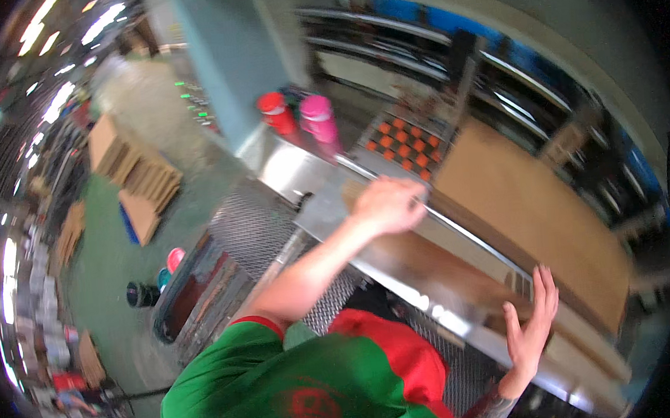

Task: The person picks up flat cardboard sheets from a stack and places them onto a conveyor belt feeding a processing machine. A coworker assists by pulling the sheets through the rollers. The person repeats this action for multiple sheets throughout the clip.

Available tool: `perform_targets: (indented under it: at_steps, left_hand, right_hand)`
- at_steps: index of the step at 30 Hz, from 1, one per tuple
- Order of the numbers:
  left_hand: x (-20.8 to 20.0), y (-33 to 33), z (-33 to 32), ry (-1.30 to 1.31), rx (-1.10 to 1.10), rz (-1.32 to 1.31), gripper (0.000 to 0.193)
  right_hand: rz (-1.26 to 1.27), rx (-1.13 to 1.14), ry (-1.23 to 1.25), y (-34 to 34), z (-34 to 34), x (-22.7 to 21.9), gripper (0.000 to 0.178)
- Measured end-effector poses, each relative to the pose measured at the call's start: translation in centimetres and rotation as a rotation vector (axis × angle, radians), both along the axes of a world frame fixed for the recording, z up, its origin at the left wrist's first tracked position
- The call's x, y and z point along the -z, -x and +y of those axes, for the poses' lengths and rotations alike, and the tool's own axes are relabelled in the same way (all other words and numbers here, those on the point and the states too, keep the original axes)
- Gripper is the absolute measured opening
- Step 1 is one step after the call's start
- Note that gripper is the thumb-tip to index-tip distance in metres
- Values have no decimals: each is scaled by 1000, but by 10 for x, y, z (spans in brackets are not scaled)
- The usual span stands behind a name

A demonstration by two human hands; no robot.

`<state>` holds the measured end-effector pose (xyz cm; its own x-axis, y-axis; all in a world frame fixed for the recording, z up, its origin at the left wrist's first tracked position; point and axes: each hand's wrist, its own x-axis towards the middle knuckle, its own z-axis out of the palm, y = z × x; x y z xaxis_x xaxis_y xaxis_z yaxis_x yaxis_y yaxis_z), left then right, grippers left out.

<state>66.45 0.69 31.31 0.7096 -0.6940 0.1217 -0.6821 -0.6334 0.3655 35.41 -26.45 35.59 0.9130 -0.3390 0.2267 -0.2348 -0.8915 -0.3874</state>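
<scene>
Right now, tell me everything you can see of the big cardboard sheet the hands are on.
The cardboard sheet is a large, flat, plain brown panel, blurred by motion. It lies flat on the shiny metal table, running from near the orange-capped items toward the lower right. The left hand rests on its near edge at the far end; the right hand, fingers spread open, is at the near end, though contact there is unclear. No print or folds can be made out.
</scene>
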Motion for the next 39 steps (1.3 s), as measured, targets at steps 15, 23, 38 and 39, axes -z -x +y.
perform_targets:
  at_steps: [15, 23, 38, 39]
  left_hand:
    - [21, -6, 0, 156, 23, 4, 35]
    - [9, -18, 14, 245, 134, 165, 45]
    - [35, -72, 81, 400, 261, 235, 47]
    - [35, -71, 82, 401, 245, 260, 47]
  right_hand:
    - [123, 111, -128, -105, 5, 41, 49]
    - [320, 382, -88, -127, 27, 5, 61]
    - [134, 326, -225, -118, -20, 65, 58]
    - [175, 336, -181, -114, -20, 67, 59]
